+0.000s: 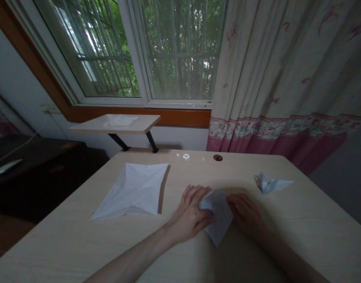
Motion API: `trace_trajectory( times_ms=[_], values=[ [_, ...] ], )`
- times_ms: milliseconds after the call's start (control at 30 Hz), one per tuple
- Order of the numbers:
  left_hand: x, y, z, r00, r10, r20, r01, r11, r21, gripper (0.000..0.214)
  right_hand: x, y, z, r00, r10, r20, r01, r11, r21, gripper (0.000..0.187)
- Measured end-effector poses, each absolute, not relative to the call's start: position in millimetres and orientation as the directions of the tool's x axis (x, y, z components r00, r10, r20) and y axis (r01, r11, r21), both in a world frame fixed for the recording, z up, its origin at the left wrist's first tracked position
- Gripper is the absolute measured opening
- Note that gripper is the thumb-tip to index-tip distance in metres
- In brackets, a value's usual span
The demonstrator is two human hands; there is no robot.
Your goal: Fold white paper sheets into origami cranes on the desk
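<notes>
Bare forearms (133,255) rise from the bottom edge; the left hand (189,214) and right hand (245,214) clamp a folded white paper (220,216) between them at lower center of the desk (56,243). 2 other papers lie apart: a creased sheet (133,192) left, a small folded piece (270,184) right.

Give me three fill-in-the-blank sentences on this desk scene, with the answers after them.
The folded paper sits ____ the left hand and the right hand.
The creased white paper sheet lies to the ____ of both hands.
The desk has a round hole near its ____ edge.

Missing words: between; left; far.
</notes>
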State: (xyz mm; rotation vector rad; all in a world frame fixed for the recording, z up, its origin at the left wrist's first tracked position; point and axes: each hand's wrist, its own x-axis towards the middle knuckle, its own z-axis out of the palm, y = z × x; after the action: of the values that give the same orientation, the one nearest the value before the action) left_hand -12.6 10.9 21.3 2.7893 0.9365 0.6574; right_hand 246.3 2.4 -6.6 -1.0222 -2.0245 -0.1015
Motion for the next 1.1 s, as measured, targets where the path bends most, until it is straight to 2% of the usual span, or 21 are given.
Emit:
trace_trajectory(
  times_ms=[100, 233, 333, 400, 567, 667, 867, 1100],
  values=[
    [-12, 11, 21, 0.7, 0.624, 0.346, 0.567, -0.781, 0.261, 0.023, 245, 2, -8, -0.301, 0.638, 0.709, 0.7, 0.653, -0.29, 0.02],
    [-11, 13, 20, 0.682, 0.648, 0.338, 0.596, -0.761, 0.257, 0.063, 244, 4, -13, -0.281, 0.64, 0.715, 0.695, 0.65, -0.309, 0.026],
    [-11, 14, 19, 0.678, 0.654, 0.336, 0.601, -0.756, 0.259, 0.076, 243, 3, -10, -0.282, 0.635, 0.719, 0.687, 0.657, -0.31, 0.026],
    [-11, 14, 19, 0.679, 0.655, 0.332, 0.6, -0.755, 0.264, 0.078, 243, 1, -4, -0.286, 0.653, 0.702, 0.671, 0.659, -0.339, 0.026],
    [-10, 15, 20, 0.68, 0.666, 0.307, 0.61, -0.746, 0.267, 0.083, 245, -7, 9, -0.201, 0.79, 0.58, 0.623, 0.56, -0.547, 0.029],
    [-10, 15, 20, 0.683, 0.665, 0.302, 0.608, -0.747, 0.27, 0.087, 247, -8, 13, -0.215, 0.821, 0.528, 0.576, 0.543, -0.61, 0.03],
    [-11, 16, 20, 0.684, 0.667, 0.295, 0.612, -0.745, 0.266, 0.082, 246, -7, 13, -0.207, 0.829, 0.519, 0.548, 0.538, -0.641, 0.02],
    [-11, 14, 19, 0.677, 0.665, 0.317, 0.615, -0.747, 0.253, 0.078, 246, -8, 8, -0.24, 0.839, 0.489, 0.583, 0.527, -0.618, 0.017]
  ],
)
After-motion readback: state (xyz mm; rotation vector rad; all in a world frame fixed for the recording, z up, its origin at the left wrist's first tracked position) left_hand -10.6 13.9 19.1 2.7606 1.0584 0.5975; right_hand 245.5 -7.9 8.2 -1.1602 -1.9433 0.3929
